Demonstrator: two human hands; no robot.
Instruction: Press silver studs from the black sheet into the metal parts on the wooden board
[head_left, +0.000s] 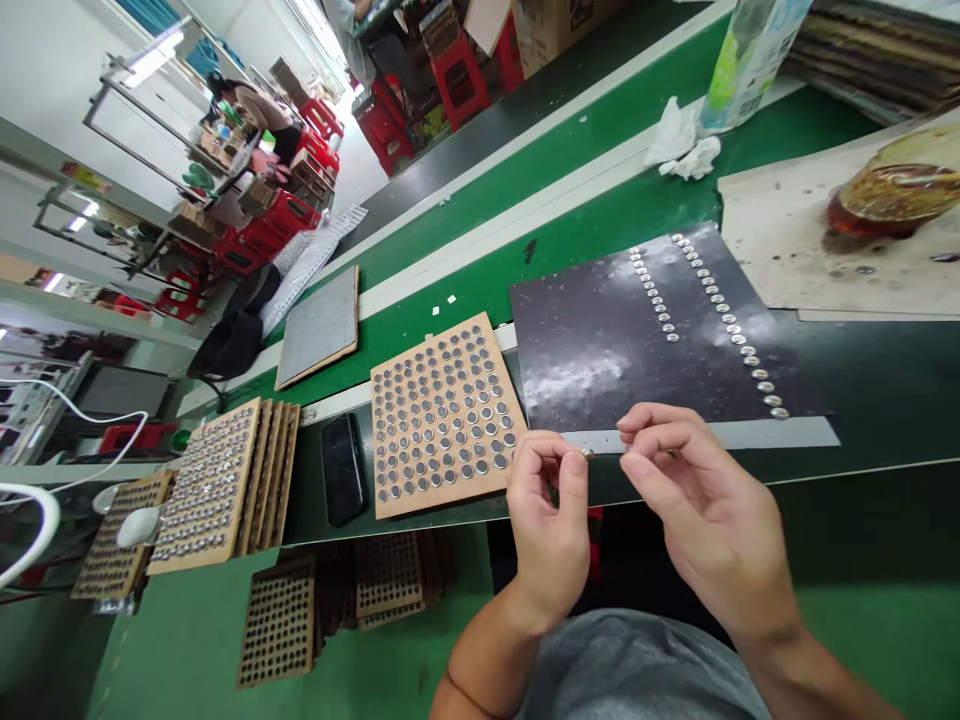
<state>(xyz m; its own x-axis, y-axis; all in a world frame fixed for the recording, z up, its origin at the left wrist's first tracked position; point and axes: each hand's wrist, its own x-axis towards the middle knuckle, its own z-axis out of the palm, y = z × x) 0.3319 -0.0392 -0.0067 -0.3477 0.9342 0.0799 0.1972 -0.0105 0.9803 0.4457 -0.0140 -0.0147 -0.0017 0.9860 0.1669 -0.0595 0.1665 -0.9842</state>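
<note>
A long green-topped table (615,215) runs through the workshop, carrying stacked wooden trays (225,490) at the far left and a black board (600,340) nearer the right. Two rows of small silver discs (709,300) sit on that board. Just beside it lie a wooden tray (446,420), its holes packed with round metal pieces, and a phone (343,470). Near the board's front edge, the person's left grip (547,520) is clamped on a small metal disc (587,453), held between thumb and forefinger. The right grip (705,510) hangs just beside it, its fingertips (634,425) drawn together; whether they hold anything is too small to tell. A light pinch at the rim looks best here, keeping the disc steady and its faces uncovered.
</note>
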